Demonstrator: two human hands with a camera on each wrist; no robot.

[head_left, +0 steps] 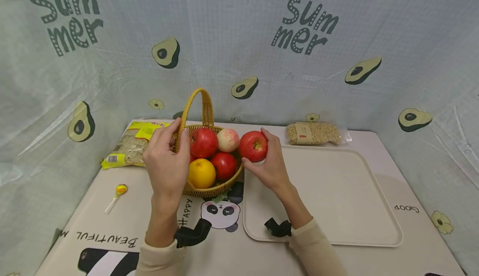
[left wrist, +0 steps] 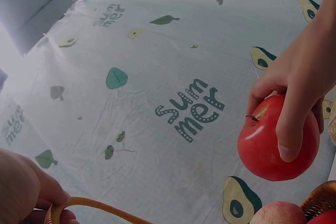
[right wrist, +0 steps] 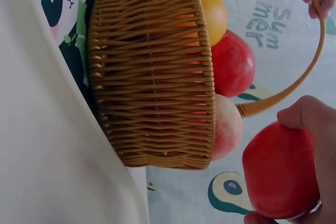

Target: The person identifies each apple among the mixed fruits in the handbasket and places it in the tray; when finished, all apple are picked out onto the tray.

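I find the bare left hand [head_left: 164, 159] with its fingers curled round the tall arched woven handle [head_left: 207, 105] of a yellow-brown round wicker basket [head_left: 215, 191], left of centre in the head view. I find the bare right hand [head_left: 272, 163] holding 1 glossy red round apple [head_left: 253, 147], its grip spread to the fruit's width. The apple is near the centre of the head frame, by the basket's right rim and the upper left corner of a beige rectangular tray [head_left: 322, 197]. Both wrist views show it apart from the pale pink speckled round peach [head_left: 228, 140] in the basket. I also record 2 red round fruits, 1 upper [head_left: 203, 142] and 1 lower [head_left: 223, 166], and 1 smooth yellow-orange round fruit [head_left: 202, 173] at the basket's lower side. In my assessment, the left hand should only steady the handle, without pulling, as a tilt could roll the heaped fruit. The apple's skin looks slick, so I advise firm, even pressure from thumb and fingers on opposite sides. I recommend lateral travel at a height clear of both the wicker rim and the peach, which I judge the likeliest to be knocked. Release should wait for full support beneath the apple.
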